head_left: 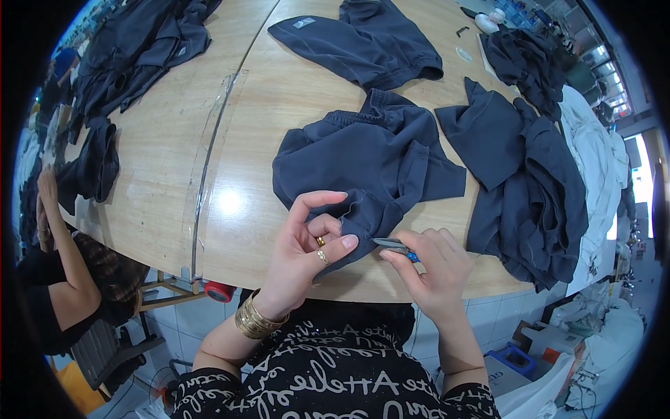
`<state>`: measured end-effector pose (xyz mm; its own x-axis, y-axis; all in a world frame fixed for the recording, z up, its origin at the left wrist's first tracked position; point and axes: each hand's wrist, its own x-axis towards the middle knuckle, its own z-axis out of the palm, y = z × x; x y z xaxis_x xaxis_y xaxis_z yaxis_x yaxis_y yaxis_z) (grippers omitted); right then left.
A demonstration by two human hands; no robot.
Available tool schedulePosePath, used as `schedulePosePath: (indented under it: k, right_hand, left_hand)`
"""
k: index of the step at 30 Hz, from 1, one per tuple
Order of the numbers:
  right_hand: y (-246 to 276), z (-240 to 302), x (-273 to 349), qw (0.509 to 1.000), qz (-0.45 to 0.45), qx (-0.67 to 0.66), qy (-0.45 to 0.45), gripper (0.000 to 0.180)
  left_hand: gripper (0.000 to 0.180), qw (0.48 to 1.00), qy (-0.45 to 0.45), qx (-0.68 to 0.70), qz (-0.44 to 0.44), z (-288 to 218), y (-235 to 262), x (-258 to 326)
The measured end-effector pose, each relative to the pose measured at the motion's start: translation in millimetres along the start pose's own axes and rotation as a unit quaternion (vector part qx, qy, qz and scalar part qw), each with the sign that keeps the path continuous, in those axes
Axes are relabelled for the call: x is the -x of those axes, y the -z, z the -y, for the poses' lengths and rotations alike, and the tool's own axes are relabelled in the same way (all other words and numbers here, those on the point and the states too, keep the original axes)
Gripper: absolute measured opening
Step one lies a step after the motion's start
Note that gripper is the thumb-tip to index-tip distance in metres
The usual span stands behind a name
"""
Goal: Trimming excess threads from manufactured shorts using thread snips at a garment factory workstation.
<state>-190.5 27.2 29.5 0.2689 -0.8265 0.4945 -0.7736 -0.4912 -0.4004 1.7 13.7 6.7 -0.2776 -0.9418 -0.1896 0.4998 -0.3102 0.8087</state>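
While the person's forearms come up from the lower edge, both hands meet at the near rim of the wooden table [279, 105]. The left hand [305, 248] (rings on two fingers, a stack of gold bangles [257, 320] at the wrist) pinches a fold at the lower corner of a dark navy garment [363, 157]; its grip is clenched on the cloth between thumb and fingers, with the forefinger arched above. Just to the right of that pinched fold, the right hand [429, 265] is closed around a small thread snipper [396, 247] with a grey metal blade and a blue end, whose tip points left toward the cloth, close to the left thumb. Whether the blade touches the fabric I cannot tell.

From the pinched corner, the garment spreads away from the hands across the middle of the table, rumpled, with a gathered band at its far edge. To its right a heap of similar dark garments [537, 181] lies over the table's right edge, beside white cloth [593, 160]. Beyond the held piece, another dark garment [363, 42] lies flatter, and more dark pieces [139, 49] are bunched at the far left. At the left rim, another person's arm [63, 244] rests near the table. Under the table edge sits a red roll [220, 291].
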Motion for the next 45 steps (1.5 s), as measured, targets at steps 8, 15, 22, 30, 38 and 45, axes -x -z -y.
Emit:
schedulePosePath:
  k: [8, 15, 22, 30, 38, 45]
  right_hand:
    - [1, -2, 0, 0.999, 0.022, -0.019, 0.017, 0.028]
    - [4, -2, -1, 0.999, 0.04, -0.009, 0.035, 0.031]
    - [4, -3, -2, 0.998, 0.047, -0.007, 0.037, 0.031]
    - [6, -6, -5, 0.998, 0.057, -0.009, 0.041, 0.031]
    - [8, -5, -8, 0.997, 0.062, -0.03, 0.044, 0.028]
    - [14, -6, -8, 0.993, 0.102, -0.012, 0.052, 0.03]
  left_hand:
    - [0.051, 1.0, -0.012, -0.011, 0.004, 0, 0, -1]
    - [0.051, 0.998, -0.028, -0.052, 0.009, 1, -1, -1]
    - [0.052, 0.997, -0.032, -0.065, 0.009, 0, -1, 1]
    - [0.054, 0.996, -0.02, -0.08, 0.017, -2, -1, 1]
    - [0.053, 0.992, -0.021, -0.114, 0.042, -6, -2, 1]
    - [0.053, 0.992, -0.026, -0.116, 0.046, -7, -3, 2]
